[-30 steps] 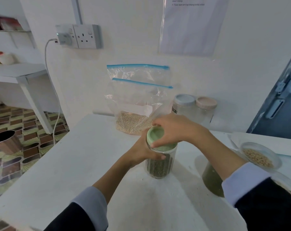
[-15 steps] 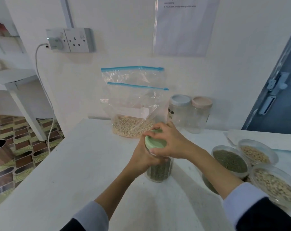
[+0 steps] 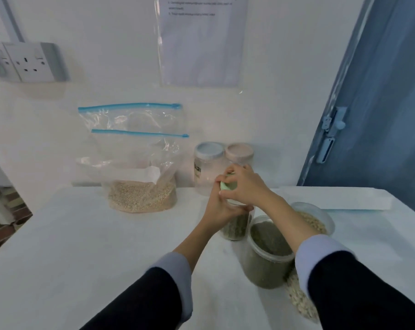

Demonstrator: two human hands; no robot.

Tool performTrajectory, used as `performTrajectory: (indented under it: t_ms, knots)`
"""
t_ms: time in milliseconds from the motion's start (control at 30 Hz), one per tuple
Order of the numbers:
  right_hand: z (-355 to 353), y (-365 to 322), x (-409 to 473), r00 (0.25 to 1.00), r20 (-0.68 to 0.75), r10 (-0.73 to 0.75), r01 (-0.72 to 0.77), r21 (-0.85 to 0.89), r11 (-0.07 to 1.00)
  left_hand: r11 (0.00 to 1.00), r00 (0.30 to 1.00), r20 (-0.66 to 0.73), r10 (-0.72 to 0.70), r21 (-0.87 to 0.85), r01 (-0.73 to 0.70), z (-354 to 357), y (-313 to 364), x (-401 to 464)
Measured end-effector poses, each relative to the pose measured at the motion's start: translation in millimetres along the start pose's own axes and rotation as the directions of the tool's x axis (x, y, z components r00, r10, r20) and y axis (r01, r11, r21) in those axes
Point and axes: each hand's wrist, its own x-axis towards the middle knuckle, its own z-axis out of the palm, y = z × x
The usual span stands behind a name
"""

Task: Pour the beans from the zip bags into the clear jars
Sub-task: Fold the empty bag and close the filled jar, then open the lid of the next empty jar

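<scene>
A clear jar (image 3: 236,226) of green beans stands on the white table (image 3: 82,246). My left hand (image 3: 219,211) grips its body from the left. My right hand (image 3: 243,185) curls over its pale green lid (image 3: 226,185) on top. Behind, two zip bags lean on the wall: the front zip bag (image 3: 140,172) holds pale beans at its bottom, the rear zip bag (image 3: 130,115) looks empty. Two empty clear jars stand at the wall, one with a white lid (image 3: 207,167) and one with a pink lid (image 3: 239,151).
Open tubs sit at the right: a tub of green beans (image 3: 267,253) by my right forearm, a tub of pale beans (image 3: 317,217) behind it and another tub (image 3: 299,298) partly under my sleeve. A blue door (image 3: 380,103) is at the right, a wall socket (image 3: 28,61) at the left.
The view has turned right, so the tubs show more fully. Both hands stay on the jar and lid; my right hand has shifted round on the lid.
</scene>
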Motion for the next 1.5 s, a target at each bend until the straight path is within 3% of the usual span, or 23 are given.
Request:
performTrajectory:
  t_ms: [167,467,567,733,867,1100,1333,1500]
  knots:
    - [-13,42,6,0.997,0.025,0.078,-0.079,0.042,0.996,0.999,0.994,0.112,-0.021,-0.043,0.026,34,-1,22]
    - [-27,55,30,0.976,-0.146,0.165,-0.144,0.144,0.979,0.967,0.9,0.364,-0.242,0.165,0.193,20,5,33]
    - [-30,58,56,0.959,-0.202,0.196,-0.181,0.093,0.979,0.944,0.905,0.292,-0.309,0.21,0.254,-4,6,41]
    - [-24,56,92,0.951,-0.105,0.29,-0.294,-0.024,0.956,0.942,0.946,0.062,-0.318,0.133,0.308,-34,3,57]
    - [-16,53,100,0.938,0.018,0.346,-0.346,-0.027,0.938,0.933,0.939,0.02,-0.343,0.129,0.337,-39,-2,62]
    - [-20,45,92,0.913,0.027,0.406,-0.406,-0.006,0.914,0.929,0.936,-0.073,-0.345,0.115,0.351,-35,-7,54]
    - [-17,8,64,0.938,0.079,0.337,-0.333,-0.056,0.941,0.926,0.955,-0.084,-0.286,0.231,0.297,-38,-13,33]
    - [-4,-41,44,0.971,0.112,0.213,-0.207,-0.062,0.976,0.97,0.968,-0.148,-0.202,0.104,0.218,-53,-9,2]
